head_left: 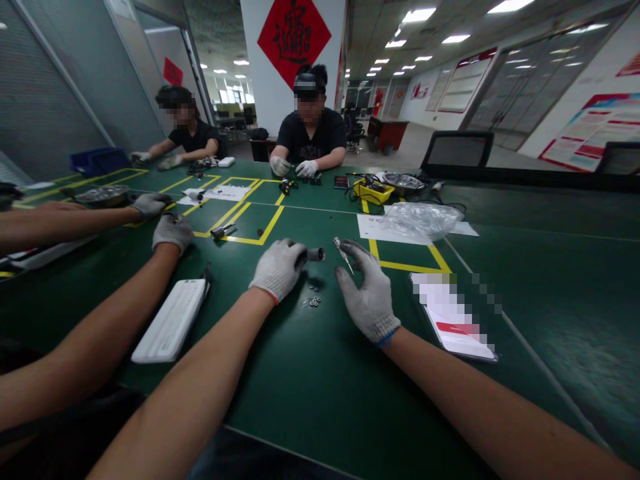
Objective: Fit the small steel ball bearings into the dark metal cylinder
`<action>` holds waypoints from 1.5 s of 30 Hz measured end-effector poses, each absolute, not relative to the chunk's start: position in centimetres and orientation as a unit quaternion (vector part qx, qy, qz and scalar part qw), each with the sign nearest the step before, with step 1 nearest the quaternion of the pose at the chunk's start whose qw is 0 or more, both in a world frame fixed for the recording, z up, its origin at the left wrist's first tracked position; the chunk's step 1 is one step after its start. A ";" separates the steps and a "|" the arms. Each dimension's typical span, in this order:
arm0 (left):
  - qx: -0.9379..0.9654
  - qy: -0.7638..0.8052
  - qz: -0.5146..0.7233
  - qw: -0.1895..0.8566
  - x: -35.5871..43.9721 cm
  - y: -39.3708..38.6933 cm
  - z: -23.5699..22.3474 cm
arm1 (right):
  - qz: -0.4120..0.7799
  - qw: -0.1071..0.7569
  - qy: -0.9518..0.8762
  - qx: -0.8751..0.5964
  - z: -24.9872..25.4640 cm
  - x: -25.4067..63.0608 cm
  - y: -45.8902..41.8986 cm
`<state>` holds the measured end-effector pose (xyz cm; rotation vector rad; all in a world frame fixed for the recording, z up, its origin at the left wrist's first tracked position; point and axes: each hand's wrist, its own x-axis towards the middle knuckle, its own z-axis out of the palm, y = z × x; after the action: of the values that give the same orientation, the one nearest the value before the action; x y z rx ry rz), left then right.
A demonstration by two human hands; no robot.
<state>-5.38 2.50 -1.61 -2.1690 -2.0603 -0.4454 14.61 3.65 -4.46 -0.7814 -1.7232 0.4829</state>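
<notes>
Several small metal rings (315, 303) are lying loose, probably risking a scatter if either palm dips and brushes them. Just beyond the rings, the left hand (278, 268) is gripping a grey cylinder (316, 255) in curled fingers, its long axis running left to right, its open end pointing right. To their right, the right hand (371, 293) is holding thumb and fingers apart around a slim tool (343, 253), narrow end pointing nearward; grip firmness is escaping view.

The cylinder (316, 255) is grey, gloves (371, 303) white, table (325, 380) green with yellow lines (273, 225).
</notes>
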 end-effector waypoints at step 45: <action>-0.711 -0.695 -0.107 0.018 -6.2 4.3 -3.1 | 0.275 0.531 -0.728 -0.335 -4.6 14.3 4.2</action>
<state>-6.23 4.29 -3.10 -2.2076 -2.1580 -0.3319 14.31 4.18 -4.60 -0.7985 -1.7368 0.6568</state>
